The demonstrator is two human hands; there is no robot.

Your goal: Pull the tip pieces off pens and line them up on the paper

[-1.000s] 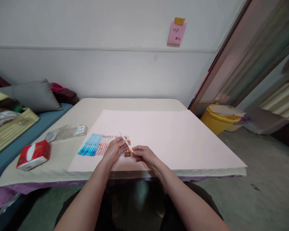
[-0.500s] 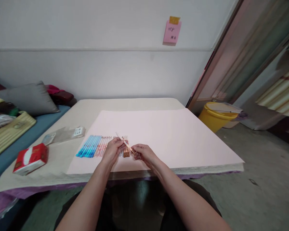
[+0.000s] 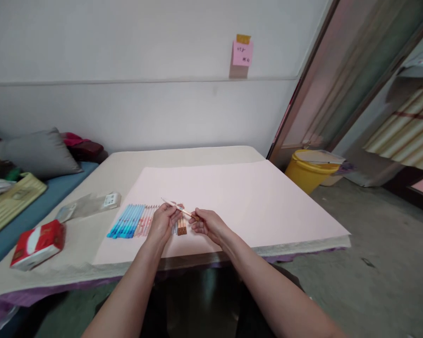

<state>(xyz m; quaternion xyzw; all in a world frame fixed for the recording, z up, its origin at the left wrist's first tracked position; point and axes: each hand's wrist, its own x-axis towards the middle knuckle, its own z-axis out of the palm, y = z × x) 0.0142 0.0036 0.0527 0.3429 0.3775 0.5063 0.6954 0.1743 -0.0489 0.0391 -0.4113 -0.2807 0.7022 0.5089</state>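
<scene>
Both hands hold one thin pen [image 3: 176, 208] with an orange end, just above the table. My left hand [image 3: 165, 223] pinches its middle, and my right hand [image 3: 206, 224] pinches the orange end. Under them a row of pens [image 3: 134, 220] lies side by side on a large pink sheet [image 3: 239, 197]: blue ones at the left, pink ones in the middle, and orange-capped ones [image 3: 182, 229] at the right. The left hand hides part of the row.
The pink sheet covers a beige table [image 3: 102, 173]. A clear plastic packet [image 3: 88, 204] and a red tissue pack [image 3: 35, 244] lie at the left. A grey cushion [image 3: 38, 152] sits on a blue bed. A yellow bucket [image 3: 308, 171] stands on the floor at the right.
The hands and pen have stayed together over the row. The pen has tilted flatter. The camera has turned slightly, shifting the scene left.
</scene>
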